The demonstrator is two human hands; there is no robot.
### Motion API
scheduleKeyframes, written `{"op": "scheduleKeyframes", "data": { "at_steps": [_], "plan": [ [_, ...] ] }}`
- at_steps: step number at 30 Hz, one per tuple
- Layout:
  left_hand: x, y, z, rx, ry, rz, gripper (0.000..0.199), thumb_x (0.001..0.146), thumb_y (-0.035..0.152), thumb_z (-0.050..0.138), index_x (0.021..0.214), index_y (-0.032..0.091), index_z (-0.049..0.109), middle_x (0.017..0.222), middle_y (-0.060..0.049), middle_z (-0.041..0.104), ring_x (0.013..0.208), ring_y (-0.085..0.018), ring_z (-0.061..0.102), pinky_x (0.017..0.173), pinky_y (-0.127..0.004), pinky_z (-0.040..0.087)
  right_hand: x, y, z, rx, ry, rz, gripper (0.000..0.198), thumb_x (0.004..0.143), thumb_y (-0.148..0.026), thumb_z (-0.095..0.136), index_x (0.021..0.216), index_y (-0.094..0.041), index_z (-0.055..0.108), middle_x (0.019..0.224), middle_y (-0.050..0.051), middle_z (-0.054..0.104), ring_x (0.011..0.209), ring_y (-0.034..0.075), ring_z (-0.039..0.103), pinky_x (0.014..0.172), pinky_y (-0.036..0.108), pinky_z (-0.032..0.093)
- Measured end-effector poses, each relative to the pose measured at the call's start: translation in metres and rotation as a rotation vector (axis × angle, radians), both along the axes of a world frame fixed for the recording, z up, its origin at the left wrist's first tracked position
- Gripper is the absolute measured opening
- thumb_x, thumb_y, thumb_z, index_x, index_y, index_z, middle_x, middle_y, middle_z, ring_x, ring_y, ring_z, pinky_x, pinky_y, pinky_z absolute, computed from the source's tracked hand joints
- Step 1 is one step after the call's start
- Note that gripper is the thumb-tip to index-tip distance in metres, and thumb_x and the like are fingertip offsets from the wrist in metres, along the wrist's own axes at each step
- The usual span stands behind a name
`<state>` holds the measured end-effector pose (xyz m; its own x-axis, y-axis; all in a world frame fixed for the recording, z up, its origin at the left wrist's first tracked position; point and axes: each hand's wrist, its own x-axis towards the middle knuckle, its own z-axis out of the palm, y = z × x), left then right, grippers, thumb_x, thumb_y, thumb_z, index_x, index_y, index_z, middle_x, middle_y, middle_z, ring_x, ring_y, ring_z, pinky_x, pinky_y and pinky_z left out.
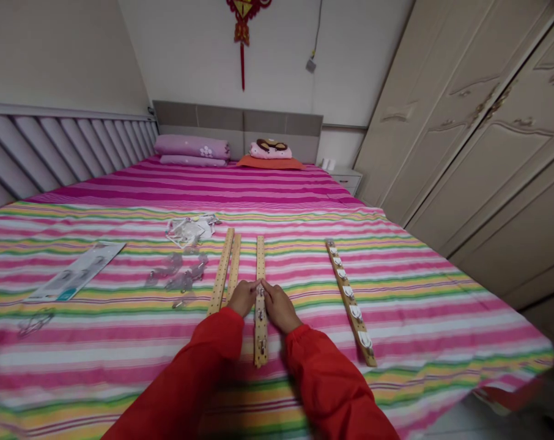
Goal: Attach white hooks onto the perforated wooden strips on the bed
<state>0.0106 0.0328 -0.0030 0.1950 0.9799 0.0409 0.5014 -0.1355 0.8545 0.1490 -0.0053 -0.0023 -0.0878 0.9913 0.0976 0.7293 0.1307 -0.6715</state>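
Head view: the middle perforated wooden strip (260, 330) lies lengthwise at near centre, and over it the left hand (243, 297) and right hand (279, 307) bring their fingers together at a small metal fitting (260, 291), though whether they grip it I cannot tell. Steady work there probably calls for even pressure from both sides, since the striped bed cover (304, 263) looks soft. Farther off stand a grey headboard (222, 119) and, right, a pale wardrobe (479, 110).
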Motion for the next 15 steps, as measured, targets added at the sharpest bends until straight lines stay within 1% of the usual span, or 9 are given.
{"op": "scheduleKeyframes", "data": {
  "at_steps": [2, 4, 6, 7, 10, 12, 14, 15],
  "plan": [
    [0.0, 0.0, -0.001, -0.014, -0.061, 0.0, 0.039, 0.067, 0.014, 0.055, 0.102, 0.011, 0.072, 0.056, 0.002, 0.057, 0.056, -0.012, 0.05, 0.062, -0.025, 0.043, 0.001, 0.001, -0.003, 0.011, 0.027, 0.014, 0.044, 0.091, -0.021, 0.04, 0.134, -0.025, 0.048, 0.086, 0.008, 0.057, 0.082, 0.021, 0.057, 0.072, 0.029, 0.042],
    [0.0, -0.001, -0.001, -0.051, -0.137, 0.011, 0.036, 0.065, 0.014, 0.058, 0.097, 0.012, 0.073, 0.053, 0.003, 0.056, 0.058, -0.013, 0.051, 0.063, -0.025, 0.044, 0.004, 0.002, -0.008, 0.029, 0.097, 0.035, 0.045, 0.09, -0.02, 0.04, 0.133, -0.022, 0.05, 0.086, 0.009, 0.059, 0.084, 0.022, 0.058, 0.076, 0.031, 0.043],
    [0.0, -0.004, 0.002, -0.082, -0.183, 0.044, 0.035, 0.062, 0.014, 0.06, 0.095, 0.012, 0.073, 0.051, 0.004, 0.054, 0.058, -0.013, 0.051, 0.063, -0.025, 0.044, 0.007, 0.002, -0.012, 0.043, 0.209, 0.06, 0.043, 0.088, -0.023, 0.042, 0.13, -0.02, 0.054, 0.089, 0.01, 0.062, 0.089, 0.023, 0.059, 0.083, 0.034, 0.044],
    [0.001, -0.005, 0.003, -0.091, -0.191, 0.063, 0.036, 0.061, 0.015, 0.061, 0.095, 0.012, 0.073, 0.052, 0.005, 0.054, 0.058, -0.012, 0.05, 0.062, -0.025, 0.044, 0.01, 0.002, -0.014, 0.047, 0.284, 0.077, 0.042, 0.088, -0.026, 0.044, 0.128, -0.02, 0.057, 0.093, 0.01, 0.064, 0.093, 0.023, 0.059, 0.087, 0.036, 0.043],
    [-0.002, -0.013, 0.011, -0.09, -0.206, 0.122, 0.044, 0.059, 0.018, 0.065, 0.102, 0.011, 0.07, 0.065, 0.002, 0.06, 0.058, -0.011, 0.051, 0.06, -0.024, 0.044, 0.015, 0.004, -0.018, 0.037, 0.573, 0.12, 0.045, 0.083, -0.046, 0.052, 0.122, -0.023, 0.061, 0.112, 0.009, 0.066, 0.111, 0.026, 0.055, 0.099, 0.042, 0.038],
    [-0.011, -0.022, 0.017, -0.081, -0.271, 0.175, 0.049, 0.06, 0.023, 0.067, 0.107, 0.012, 0.068, 0.077, -0.002, 0.064, 0.062, -0.011, 0.054, 0.061, -0.024, 0.046, 0.017, 0.004, -0.021, 0.027, 0.727, 0.1, 0.053, 0.078, -0.056, 0.056, 0.121, -0.025, 0.062, 0.121, 0.008, 0.064, 0.12, 0.027, 0.05, 0.103, 0.044, 0.034],
    [-0.028, -0.033, 0.024, -0.027, -0.338, 0.245, 0.048, 0.063, 0.031, 0.065, 0.107, 0.012, 0.067, 0.083, -0.004, 0.065, 0.065, -0.012, 0.057, 0.062, -0.025, 0.047, 0.017, 0.005, -0.024, 0.024, 0.801, 0.038, 0.057, 0.073, -0.059, 0.059, 0.12, -0.025, 0.062, 0.122, 0.008, 0.063, 0.121, 0.028, 0.049, 0.101, 0.044, 0.036],
    [-0.041, -0.038, 0.027, 0.031, -0.336, 0.29, 0.045, 0.064, 0.034, 0.063, 0.103, 0.012, 0.068, 0.082, -0.005, 0.066, 0.068, -0.014, 0.058, 0.065, -0.027, 0.048, 0.017, 0.005, -0.026, 0.026, 0.822, 0.005, 0.058, 0.072, -0.059, 0.061, 0.119, -0.025, 0.063, 0.12, 0.009, 0.065, 0.118, 0.028, 0.052, 0.098, 0.044, 0.039]
  ]
}}
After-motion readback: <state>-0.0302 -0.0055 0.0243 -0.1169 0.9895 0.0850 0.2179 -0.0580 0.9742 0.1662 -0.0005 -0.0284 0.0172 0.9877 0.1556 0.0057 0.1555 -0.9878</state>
